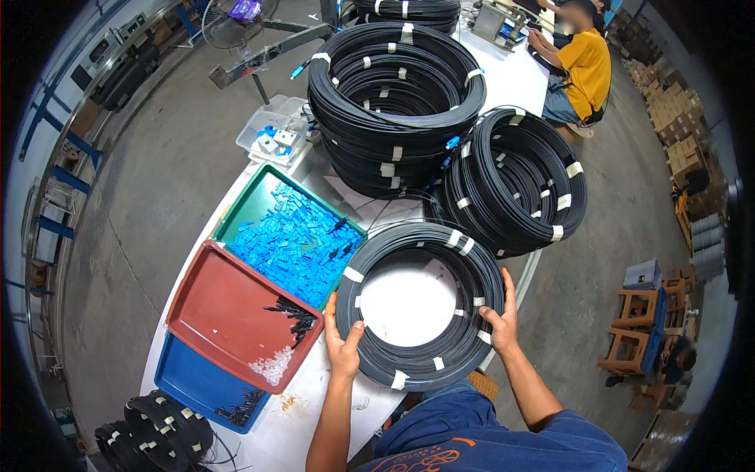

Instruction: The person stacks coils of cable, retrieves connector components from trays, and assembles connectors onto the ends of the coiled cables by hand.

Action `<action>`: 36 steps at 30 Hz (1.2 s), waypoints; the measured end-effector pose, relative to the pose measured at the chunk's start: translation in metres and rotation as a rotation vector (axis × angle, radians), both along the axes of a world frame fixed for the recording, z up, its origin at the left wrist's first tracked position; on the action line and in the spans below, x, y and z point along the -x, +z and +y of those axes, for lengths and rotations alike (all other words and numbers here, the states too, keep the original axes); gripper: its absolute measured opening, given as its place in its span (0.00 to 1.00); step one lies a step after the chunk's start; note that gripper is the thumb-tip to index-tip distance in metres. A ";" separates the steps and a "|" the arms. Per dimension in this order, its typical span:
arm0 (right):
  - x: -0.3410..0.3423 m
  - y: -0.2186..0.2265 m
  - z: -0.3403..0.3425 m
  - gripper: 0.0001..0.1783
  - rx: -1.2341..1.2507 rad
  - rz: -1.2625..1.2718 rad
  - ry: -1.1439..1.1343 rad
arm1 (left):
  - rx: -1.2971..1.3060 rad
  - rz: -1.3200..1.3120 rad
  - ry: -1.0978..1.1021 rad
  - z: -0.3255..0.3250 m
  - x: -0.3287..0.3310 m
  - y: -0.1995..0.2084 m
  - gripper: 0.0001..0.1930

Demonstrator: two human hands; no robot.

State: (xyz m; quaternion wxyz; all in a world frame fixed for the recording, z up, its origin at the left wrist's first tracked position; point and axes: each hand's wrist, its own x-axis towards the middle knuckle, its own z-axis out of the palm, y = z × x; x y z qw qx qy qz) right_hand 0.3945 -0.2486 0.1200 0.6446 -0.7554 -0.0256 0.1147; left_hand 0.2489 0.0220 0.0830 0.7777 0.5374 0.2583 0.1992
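Between my hands is a stack of black cable coils point(370, 368), bound with strips of white tape, over the near edge of the white table point(303, 417). My left hand point(344, 346) grips its left side, thumb over the top and fingers along the outer edge. On the right side my right hand point(505, 318) holds it the same way. Through the ring's middle the white tabletop shows. Just beyond stands a tall pile of taped black coils point(393, 149), and a shorter leaning pile point(511, 185) sits to its right.
Left of my hands are a green tray point(255, 182) of small blue connectors, a red tray point(228, 303) with black and clear pieces, and a blue tray point(193, 381). A clear box point(259, 130) stands behind. More coils point(169, 429) lie near left. A person point(586, 67) sits far right.
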 end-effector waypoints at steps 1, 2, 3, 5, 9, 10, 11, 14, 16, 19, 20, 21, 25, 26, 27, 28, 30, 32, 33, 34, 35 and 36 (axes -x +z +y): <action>0.001 0.000 -0.001 0.57 -0.013 -0.006 -0.009 | -0.001 -0.002 0.004 -0.002 -0.001 0.000 0.41; 0.000 0.000 -0.003 0.57 -0.026 -0.012 -0.017 | -0.008 0.001 0.007 -0.005 -0.002 -0.001 0.40; 0.000 0.002 -0.004 0.57 -0.030 -0.014 -0.012 | -0.017 0.004 0.011 -0.007 -0.001 -0.002 0.40; -0.005 0.007 -0.007 0.55 -0.055 0.036 -0.008 | -0.040 0.001 0.025 -0.010 -0.006 -0.010 0.40; -0.013 0.003 -0.003 0.53 -0.019 0.005 0.002 | -0.012 -0.022 0.055 -0.009 -0.010 -0.005 0.40; -0.015 0.000 -0.004 0.53 0.008 -0.009 0.037 | -0.046 -0.016 0.041 -0.007 -0.012 -0.003 0.40; -0.017 -0.009 -0.007 0.53 0.062 -0.094 0.064 | -0.080 -0.006 0.038 -0.005 -0.010 -0.002 0.40; -0.005 0.000 0.007 0.50 0.376 -0.282 0.093 | -0.182 -0.001 0.102 0.002 0.007 -0.007 0.42; -0.002 0.016 0.007 0.45 0.566 -0.568 0.094 | -0.182 -0.017 0.118 -0.004 0.015 -0.009 0.43; -0.004 0.043 0.032 0.30 0.447 -0.851 0.286 | -0.213 0.119 0.138 -0.009 0.053 0.011 0.40; -0.001 0.043 0.046 0.28 0.295 -0.757 0.402 | -0.183 0.148 0.196 -0.014 0.078 0.009 0.38; 0.004 0.042 0.060 0.25 0.161 -0.655 0.506 | -0.152 0.165 0.241 -0.021 0.100 0.004 0.36; 0.075 0.066 0.156 0.10 0.104 -0.686 1.019 | 0.031 0.262 0.547 -0.051 0.212 0.017 0.27; 0.100 0.070 0.179 0.09 0.111 -0.611 1.180 | 0.023 0.266 0.587 -0.063 0.242 0.013 0.27; 0.123 0.074 0.194 0.09 0.130 -0.539 1.335 | 0.013 0.248 0.738 -0.079 0.268 0.002 0.24; 0.145 0.068 0.207 0.08 0.094 -0.533 1.410 | 0.008 0.231 0.888 -0.097 0.291 -0.005 0.20; 0.198 0.048 0.241 0.07 -0.017 -0.559 1.547 | 0.028 0.228 1.031 -0.122 0.340 -0.024 0.18; 0.252 0.029 0.259 0.08 -0.031 -0.326 1.586 | 0.093 0.249 1.174 -0.144 0.376 -0.022 0.14; 0.283 0.016 0.270 0.08 -0.106 -0.199 1.625 | 0.093 0.276 1.216 -0.145 0.399 -0.016 0.12; 0.322 0.012 0.276 0.09 -0.181 0.012 1.658 | 0.052 0.270 1.290 -0.153 0.422 -0.020 0.11; 0.355 0.007 0.282 0.09 -0.186 0.117 1.701 | 0.017 0.275 1.353 -0.161 0.444 -0.024 0.11; 0.383 0.001 0.289 0.09 -0.238 0.176 1.737 | 0.032 0.271 1.418 -0.160 0.460 -0.017 0.11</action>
